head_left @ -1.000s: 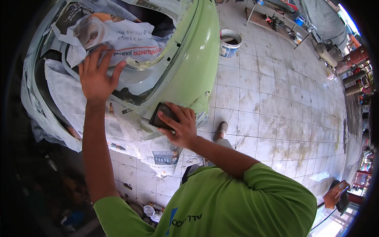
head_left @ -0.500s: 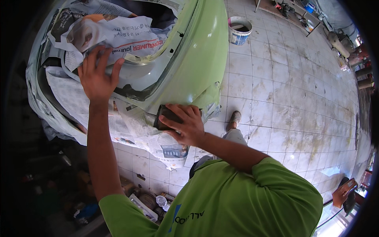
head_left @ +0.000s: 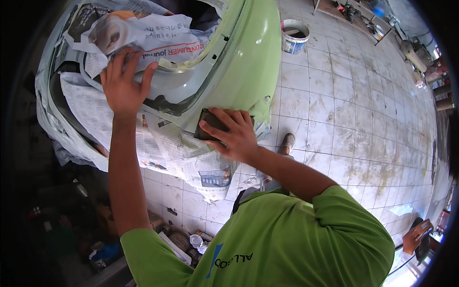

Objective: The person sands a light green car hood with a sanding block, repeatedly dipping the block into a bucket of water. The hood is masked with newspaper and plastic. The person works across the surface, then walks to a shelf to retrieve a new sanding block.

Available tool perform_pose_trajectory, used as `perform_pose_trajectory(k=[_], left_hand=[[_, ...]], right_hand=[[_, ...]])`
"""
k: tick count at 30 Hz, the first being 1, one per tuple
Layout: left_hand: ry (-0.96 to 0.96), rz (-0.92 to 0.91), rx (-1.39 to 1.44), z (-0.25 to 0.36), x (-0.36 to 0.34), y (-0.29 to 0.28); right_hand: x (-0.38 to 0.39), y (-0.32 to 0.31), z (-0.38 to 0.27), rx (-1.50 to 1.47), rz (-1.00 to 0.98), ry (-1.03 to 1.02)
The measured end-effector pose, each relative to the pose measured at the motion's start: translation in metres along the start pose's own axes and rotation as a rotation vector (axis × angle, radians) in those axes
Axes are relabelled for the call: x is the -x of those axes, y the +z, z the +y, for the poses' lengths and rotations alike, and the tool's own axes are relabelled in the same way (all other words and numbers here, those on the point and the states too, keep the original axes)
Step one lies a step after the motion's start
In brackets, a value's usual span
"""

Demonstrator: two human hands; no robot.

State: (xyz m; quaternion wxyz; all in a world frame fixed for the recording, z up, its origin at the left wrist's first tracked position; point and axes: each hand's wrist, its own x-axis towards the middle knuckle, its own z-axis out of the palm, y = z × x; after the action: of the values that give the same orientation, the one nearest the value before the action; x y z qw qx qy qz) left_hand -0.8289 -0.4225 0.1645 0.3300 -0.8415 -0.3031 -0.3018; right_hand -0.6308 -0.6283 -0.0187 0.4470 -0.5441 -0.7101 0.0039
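Observation:
My right hand (head_left: 240, 137) is wrapped over a dark, flat sanding block (head_left: 205, 116) and presses it to the lower corner of a car body panel (head_left: 248, 57). That panel is coated pale green, with grey patches showing near the opening's edge. Spread-fingered, my left hand (head_left: 125, 91) rests on the grey rim of the opening, its fingertips on crumpled newspaper (head_left: 167, 38) that fills it. More newspaper (head_left: 177, 148) is taped over the part below, hanging under both hands. The block's underside is hidden.
A white and blue bucket (head_left: 295, 45) with something dark inside stands on the tiled floor (head_left: 334, 124) beyond the panel. A low bench (head_left: 349, 21) with tools is at the far right. Loose parts and clutter (head_left: 179, 241) lie at lower left.
My right hand has slid the sanding block a little up and to the right over the panel corner. My left hand stays on the rim, while the whole view has shifted slightly.

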Motion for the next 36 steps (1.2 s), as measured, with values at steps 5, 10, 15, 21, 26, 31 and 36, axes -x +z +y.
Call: perform_pose_trajectory(k=[5,10,15,21,26,31,36], left_hand=[[-0.043,0.039,0.027,0.003,0.001,0.0],[-0.046,0.133,0.035,0.003,0.0,-0.002],[-0.043,0.149,0.057,0.012,0.005,-0.001],[-0.043,0.171,0.034,-0.002,0.002,0.002],[-0.109,0.054,0.086,0.014,0.008,-0.012],[-0.077,0.123,0.059,-0.002,-0.009,-0.013],[-0.078,0.068,0.113,0.013,0.007,-0.01]], right_hand=[[-0.041,-0.008,0.042,0.016,0.134,0.197],[0.013,-0.004,0.03,-0.035,0.067,-0.02],[-0.031,0.002,-0.006,0.015,-0.01,-0.097],[-0.002,0.001,0.013,0.016,0.05,-0.156],[-0.028,0.006,-0.004,-0.011,-0.021,-0.18],[-0.002,0.003,0.017,0.007,0.048,-0.179],[-0.042,0.017,-0.011,-0.012,0.032,-0.119]])
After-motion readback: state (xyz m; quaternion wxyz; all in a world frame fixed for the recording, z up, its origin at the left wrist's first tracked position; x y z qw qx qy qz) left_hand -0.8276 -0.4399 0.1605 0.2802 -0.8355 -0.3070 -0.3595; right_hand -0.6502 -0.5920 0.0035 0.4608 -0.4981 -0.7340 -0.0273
